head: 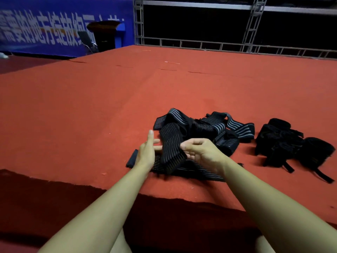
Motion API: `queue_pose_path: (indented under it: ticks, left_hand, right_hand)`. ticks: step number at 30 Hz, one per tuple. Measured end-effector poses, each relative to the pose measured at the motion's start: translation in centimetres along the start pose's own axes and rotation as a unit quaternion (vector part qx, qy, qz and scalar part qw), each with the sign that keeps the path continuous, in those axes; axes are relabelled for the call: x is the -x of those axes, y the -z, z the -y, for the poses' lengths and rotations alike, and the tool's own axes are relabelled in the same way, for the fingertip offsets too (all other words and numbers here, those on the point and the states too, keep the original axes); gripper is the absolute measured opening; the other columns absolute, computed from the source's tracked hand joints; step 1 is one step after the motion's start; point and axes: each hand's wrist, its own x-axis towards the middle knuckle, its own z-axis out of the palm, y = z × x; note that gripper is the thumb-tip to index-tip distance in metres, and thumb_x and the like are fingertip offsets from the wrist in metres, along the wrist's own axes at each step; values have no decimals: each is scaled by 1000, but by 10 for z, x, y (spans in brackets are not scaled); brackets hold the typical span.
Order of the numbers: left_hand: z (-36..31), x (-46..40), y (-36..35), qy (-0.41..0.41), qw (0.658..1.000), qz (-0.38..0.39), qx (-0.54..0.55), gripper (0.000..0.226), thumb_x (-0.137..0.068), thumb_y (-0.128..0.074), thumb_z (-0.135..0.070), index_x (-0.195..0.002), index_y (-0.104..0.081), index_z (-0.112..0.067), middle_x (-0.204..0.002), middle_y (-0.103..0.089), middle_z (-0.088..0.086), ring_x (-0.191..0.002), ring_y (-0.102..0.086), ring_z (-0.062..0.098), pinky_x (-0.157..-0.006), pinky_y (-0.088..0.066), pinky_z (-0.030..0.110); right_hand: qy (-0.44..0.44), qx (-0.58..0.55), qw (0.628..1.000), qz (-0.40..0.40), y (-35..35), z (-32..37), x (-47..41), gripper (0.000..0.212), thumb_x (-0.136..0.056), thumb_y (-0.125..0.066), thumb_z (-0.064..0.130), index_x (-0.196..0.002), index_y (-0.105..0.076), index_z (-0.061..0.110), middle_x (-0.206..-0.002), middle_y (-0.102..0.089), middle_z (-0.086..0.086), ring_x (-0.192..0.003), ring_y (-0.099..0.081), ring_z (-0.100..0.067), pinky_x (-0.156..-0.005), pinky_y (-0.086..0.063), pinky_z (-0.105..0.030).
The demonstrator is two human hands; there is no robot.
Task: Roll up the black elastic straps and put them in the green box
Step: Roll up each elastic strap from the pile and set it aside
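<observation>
I see the right hand [202, 154] pinching a strap [173, 145] at the near edge of the pile [209, 126]; left hand [147, 154] flat, released, touching it.

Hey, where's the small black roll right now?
In the head view, the small black roll lies on the red carpet, just left of the left hand, near the carpet's front edge.

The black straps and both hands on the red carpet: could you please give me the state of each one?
Striped strap: unrolled, lifted between both hands.
Loose strap pile: tangled, unrolled, on the red carpet.
Plain black bundles: bunched at the right, apart from the pile.
Left hand: fingers straight, beside the strap.
Right hand: fingers curled, pinching the strap.
Green box: not in view.
</observation>
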Motion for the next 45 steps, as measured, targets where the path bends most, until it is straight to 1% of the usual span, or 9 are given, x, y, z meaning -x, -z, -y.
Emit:
queue_pose_path:
  ticks: [2, 6, 20, 23, 26, 32, 37, 41, 45]
  left_hand:
    - [-7, -6, -10, 39, 997, 40, 46, 74, -72, -64, -78, -116, -72, -20, -109, -78, 3, -102, -72, 22, -99, -54, 44]
    - [-12, -13, -29, 34, 999, -1, 34, 55, -88, -79, -26, -136, -52, -23, -120, -67, 4, -105, -69, 24, -97, -57, 45]
    - [-10, -104, -38, 18, 996, -66, 62, 38, -90, -78, -25, -123, -62, -30, -129, -64, 8, -113, -65, 25, -101, -53, 42]
    - [2, -101, -40, -89, 993, -73, -15, 40, -97, -66, -10, -133, -61, -28, -131, -59, -4, -117, -56, 13, -92, -43, 22]
    - [10, -102, -39, -138, 986, -56, -81, 44, -100, -61, -9, -139, -60, -28, -139, -57, -8, -126, -53, 11, -103, -42, 25]
    - [9, -100, -46, -143, 981, -112, -71, 18, -99, -67, -33, -105, -72, -17, -99, -72, -4, -95, -66, 17, -70, -43, 24]
    - [9, -100, -48, -142, 980, -118, -69, 25, -106, -49, -36, -103, -65, -18, -98, -66, 0, -95, -59, 21, -76, -38, 31]
    - [7, -98, -37, -62, 956, -181, 223, 33, -89, -53, -52, -80, -67, -24, -84, -68, 0, -86, -62, 23, -88, -50, 44]
    - [1, -87, -39, -73, 965, -89, 235, 35, -84, -52, -31, -72, -81, -16, -92, -79, 13, -95, -72, 36, -95, -55, 50]
  right_hand:
    - [-15, 34, 999, -3, 0, -7, -1, 9, -73, -81, 12, -79, -75, 8, -85, -74, -7, -84, -69, -15, -80, -55, -25]
    - [4, 112, 993, -26, 3, -16, -5, 14, -72, -88, 19, -78, -76, 16, -85, -72, -3, -90, -67, -16, -89, -54, -33]
    - [-21, 157, 987, 7, 17, -20, -43, 55, -90, -77, 12, -138, -52, 20, -77, -69, 0, -73, -64, -12, -74, -54, -26]
    - [22, 136, 987, -80, 21, -20, -69, 40, -103, -60, 24, -141, -51, 16, -92, -71, -5, -73, -65, -16, -67, -54, -23]
    - [47, 175, 977, -114, 27, -25, -97, 35, -109, -47, 31, -141, -56, 19, -128, -65, -1, -92, -72, -20, -81, -56, -27]
    - [4, 186, 976, -116, 29, -39, -128, 64, -107, -29, 58, -150, -49, 14, -149, -52, 6, -112, -69, -14, -102, -52, -34]
    - [-4, 171, 978, -119, 30, -38, -131, 74, -107, -22, 60, -152, -45, 6, -154, -50, -3, -121, -65, -18, -108, -49, -37]
    - [-3, 194, 973, -127, 28, -39, -128, 78, -104, -23, 66, -153, -45, 9, -154, -50, -3, -123, -64, -16, -113, -46, -41]
    - [18, 189, 974, -124, 24, -40, -125, 68, -102, -30, 68, -140, -55, 18, -143, -58, 2, -123, -63, -17, -113, -46, -44]
